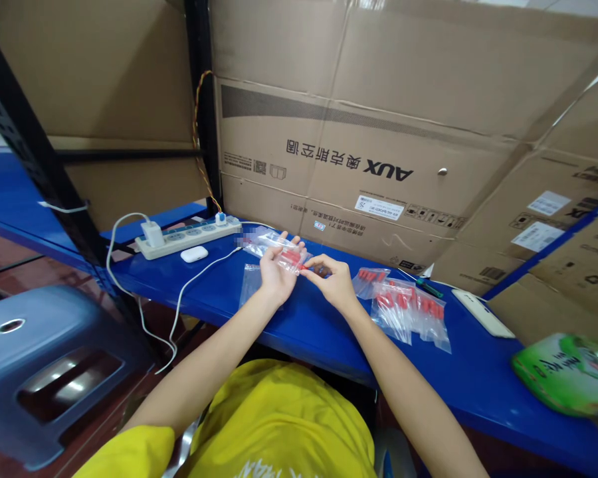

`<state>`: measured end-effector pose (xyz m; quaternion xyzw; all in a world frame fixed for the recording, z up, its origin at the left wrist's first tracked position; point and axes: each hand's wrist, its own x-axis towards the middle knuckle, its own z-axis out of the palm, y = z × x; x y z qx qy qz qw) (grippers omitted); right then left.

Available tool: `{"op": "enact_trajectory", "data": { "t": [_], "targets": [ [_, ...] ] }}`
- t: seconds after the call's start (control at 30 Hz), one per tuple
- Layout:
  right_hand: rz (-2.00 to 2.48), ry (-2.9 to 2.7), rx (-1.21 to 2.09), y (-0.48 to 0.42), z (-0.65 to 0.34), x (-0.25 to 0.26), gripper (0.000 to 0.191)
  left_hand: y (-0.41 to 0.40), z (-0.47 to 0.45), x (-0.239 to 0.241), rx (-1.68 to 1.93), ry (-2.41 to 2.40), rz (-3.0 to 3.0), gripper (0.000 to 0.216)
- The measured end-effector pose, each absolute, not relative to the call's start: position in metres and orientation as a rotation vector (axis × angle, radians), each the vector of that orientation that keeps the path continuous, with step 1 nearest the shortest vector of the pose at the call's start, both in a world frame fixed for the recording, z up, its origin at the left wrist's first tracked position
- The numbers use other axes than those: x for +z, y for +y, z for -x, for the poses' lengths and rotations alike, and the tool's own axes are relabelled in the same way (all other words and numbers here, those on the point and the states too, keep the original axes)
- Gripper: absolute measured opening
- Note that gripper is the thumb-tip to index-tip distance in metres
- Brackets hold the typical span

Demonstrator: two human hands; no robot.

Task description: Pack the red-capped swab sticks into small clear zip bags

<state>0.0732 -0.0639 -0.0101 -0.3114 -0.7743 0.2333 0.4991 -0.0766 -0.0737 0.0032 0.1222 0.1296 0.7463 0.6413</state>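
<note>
My left hand (278,275) is turned palm up above the blue tabletop, its thumb bent over a small clear plastic bag (290,257) with red pieces in it. At the right end of this bag, my right hand (331,279) pinches a small red piece (303,267) between thumb and fingertips; whether that piece is inside the bag or out of it is unclear. Behind my left hand lies more clear plastic bagging (259,240). Another clear bag (250,282) rests beside my left wrist. To the right of my right hand lie several filled bags (398,305) of red pieces.
A white power strip (189,238) with plugs and cables stands left, near a white earphone case (194,253). Right are a screwdriver (428,287), a white phone-like slab (482,313) and a green packet (568,375). Tall cardboard (289,113) backs the table (319,338); a grey-blue stool (54,352) stands left.
</note>
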Motion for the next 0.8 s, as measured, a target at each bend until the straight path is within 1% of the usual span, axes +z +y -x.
{"op": "enact_trajectory", "data": {
  "t": [0.17, 0.6, 0.8],
  "targets": [
    [0.775, -1.791, 0.557, -0.0652, -0.0694, -0.0129, 0.015, -0.0771, 0.0724, 0.0042, 1.580, 0.337, -0.340, 0.055],
    [0.811, -1.791, 0.561, -0.0702, -0.0644, -0.0106, 0.015, -0.0776, 0.0701, 0.0049, 1.567, 0.367, -0.363, 0.055],
    [0.774, -1.757, 0.547, -0.0702, -0.0637, -0.0100, 0.010, -0.0770, 0.0703, 0.0029, 1.519, 0.374, -0.398, 0.051]
  ]
}}
